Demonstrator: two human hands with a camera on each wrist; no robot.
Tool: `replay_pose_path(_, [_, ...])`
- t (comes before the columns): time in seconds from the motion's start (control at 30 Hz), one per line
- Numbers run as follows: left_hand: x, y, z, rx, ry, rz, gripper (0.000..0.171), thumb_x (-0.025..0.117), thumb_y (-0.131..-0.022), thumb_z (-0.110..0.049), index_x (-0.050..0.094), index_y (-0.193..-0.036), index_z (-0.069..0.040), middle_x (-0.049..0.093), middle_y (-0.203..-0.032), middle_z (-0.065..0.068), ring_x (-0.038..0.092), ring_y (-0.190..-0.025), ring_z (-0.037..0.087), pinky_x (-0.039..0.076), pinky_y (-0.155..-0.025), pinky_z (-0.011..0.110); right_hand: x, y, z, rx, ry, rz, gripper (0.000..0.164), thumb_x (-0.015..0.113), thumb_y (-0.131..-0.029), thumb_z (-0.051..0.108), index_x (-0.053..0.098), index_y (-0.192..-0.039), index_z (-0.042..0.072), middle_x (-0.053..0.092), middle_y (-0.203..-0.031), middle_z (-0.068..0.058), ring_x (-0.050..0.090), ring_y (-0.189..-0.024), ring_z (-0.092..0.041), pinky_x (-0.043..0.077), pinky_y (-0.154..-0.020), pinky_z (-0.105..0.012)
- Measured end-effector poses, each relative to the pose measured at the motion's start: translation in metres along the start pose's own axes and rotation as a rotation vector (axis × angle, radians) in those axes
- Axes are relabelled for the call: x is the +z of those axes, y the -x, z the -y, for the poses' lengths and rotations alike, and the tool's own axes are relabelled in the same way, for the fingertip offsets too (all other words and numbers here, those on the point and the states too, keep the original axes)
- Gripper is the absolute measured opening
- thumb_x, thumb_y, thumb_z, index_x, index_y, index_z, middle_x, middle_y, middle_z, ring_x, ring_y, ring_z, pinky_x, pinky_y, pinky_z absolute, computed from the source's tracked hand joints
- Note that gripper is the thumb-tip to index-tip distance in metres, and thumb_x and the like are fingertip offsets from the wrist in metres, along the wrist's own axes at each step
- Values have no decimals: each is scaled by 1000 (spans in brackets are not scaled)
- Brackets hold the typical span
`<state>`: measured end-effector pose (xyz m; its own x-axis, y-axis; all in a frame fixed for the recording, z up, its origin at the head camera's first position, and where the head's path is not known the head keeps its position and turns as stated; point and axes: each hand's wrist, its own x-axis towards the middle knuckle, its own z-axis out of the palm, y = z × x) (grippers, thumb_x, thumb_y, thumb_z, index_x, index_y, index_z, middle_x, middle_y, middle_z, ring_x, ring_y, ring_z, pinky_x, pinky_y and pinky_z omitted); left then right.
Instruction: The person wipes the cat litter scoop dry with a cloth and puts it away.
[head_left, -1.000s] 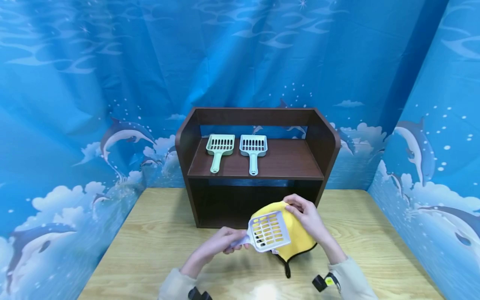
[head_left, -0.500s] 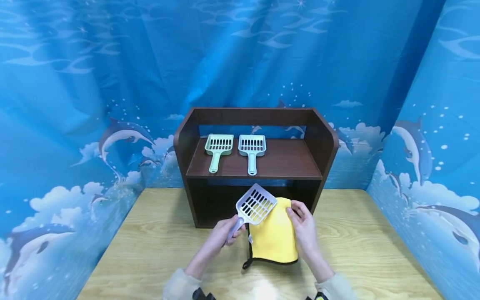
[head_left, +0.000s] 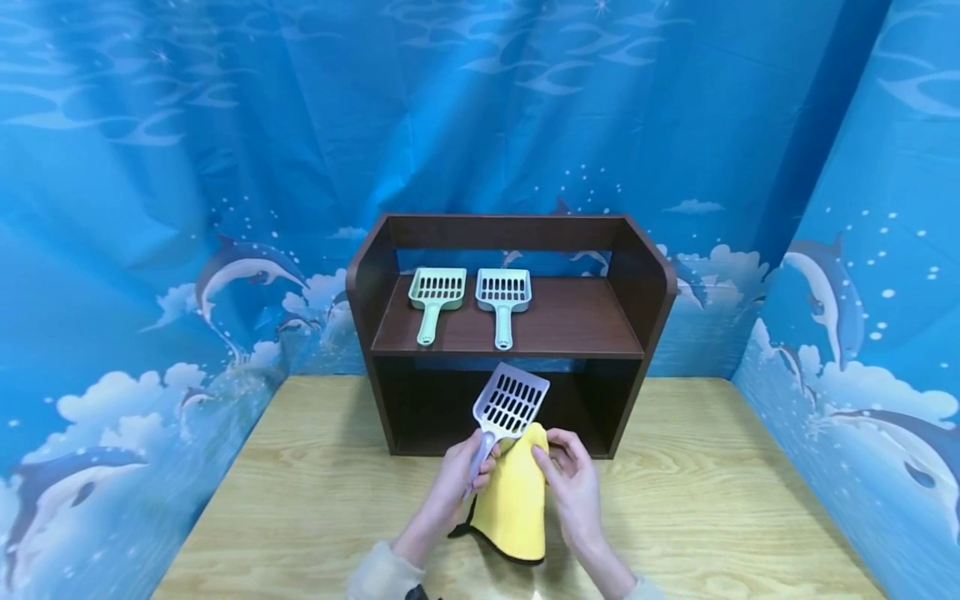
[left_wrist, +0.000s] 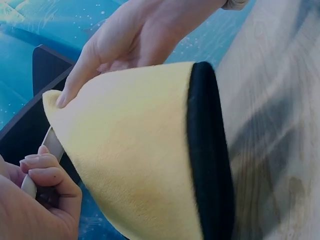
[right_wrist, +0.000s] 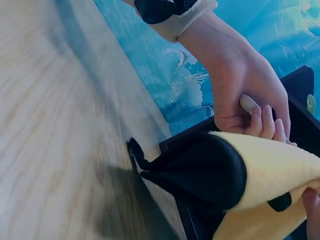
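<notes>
A lavender litter scoop (head_left: 495, 428) is held tilted up in front of the shelf's lower opening, its slotted head toward the back. My left hand (head_left: 456, 477) grips its handle; the curled fingers show in the left wrist view (left_wrist: 47, 192). With thumb and fingers, my right hand (head_left: 574, 487) pinches the top of a yellow cloth (head_left: 513, 504) at the scoop's lower right edge. The cloth hangs down over the table, showing black edging and a black loop (right_wrist: 137, 152). In the left wrist view the cloth (left_wrist: 135, 140) hides part of the scoop.
A dark brown two-tier shelf (head_left: 577, 333) stands at the back of the wooden table (head_left: 315, 492). On its upper board lie a green litter scoop (head_left: 430, 321) and a pale blue litter scoop (head_left: 503, 325). Blue dolphin-print curtains (head_left: 480, 125) surround the table.
The scoop has swung from pointing right to pointing up and away. The right hand has moved left and down with the cloth, now bunched narrower below the scoop's head.
</notes>
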<state>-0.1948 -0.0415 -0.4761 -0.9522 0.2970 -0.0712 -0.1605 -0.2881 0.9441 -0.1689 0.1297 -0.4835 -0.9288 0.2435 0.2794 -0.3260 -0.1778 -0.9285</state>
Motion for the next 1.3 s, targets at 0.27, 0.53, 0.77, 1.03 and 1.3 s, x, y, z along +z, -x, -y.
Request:
replay_pose_path(0.27, [1,4,1,-15,-21,-14,41,37,-111,-32,59,-88,-6,45,-67,-5,35,-52,0,27,-47,14,-4,-10,1,-38,-3,-87,29,67,-90,-12,54,-115,-18,64,-101,2,65,-87,-6,55,-78,-18])
replay_pose_path(0.53, [-2,10,-2,-26,-86,40,40,38,-111,-29,59,-89,-2,47,-67,-5,36,-52,0,28,-46,13,-19,-22,6,-34,-12,-149,26,68,-91,-10,55,-113,-15,65,-98,2,65,-84,-6,54,-78,-17])
replay_pose_path(0.77, [-2,18,-17,-17,-185,91,49,42,-109,-30,61,-117,15,60,-75,-5,39,-53,-1,29,-46,12,-45,-31,18,10,-17,-180,21,68,-93,-5,60,-112,-5,66,-101,2,65,-90,-10,54,-82,-18])
replay_pose_path(1.03, [11,21,-40,30,-289,144,54,44,-109,-37,68,-107,11,52,-63,-5,38,-50,2,28,-46,16,-83,-32,31,112,57,-129,18,67,-97,4,63,-114,5,69,-100,9,67,-90,-3,54,-78,-18])
replay_pose_path(1.3, [40,17,-75,141,-305,184,36,44,-109,-25,59,-106,7,51,-64,-1,39,-50,5,31,-47,16,-123,-34,26,217,157,-62,17,65,-100,12,63,-117,11,66,-102,14,67,-89,0,54,-76,-19])
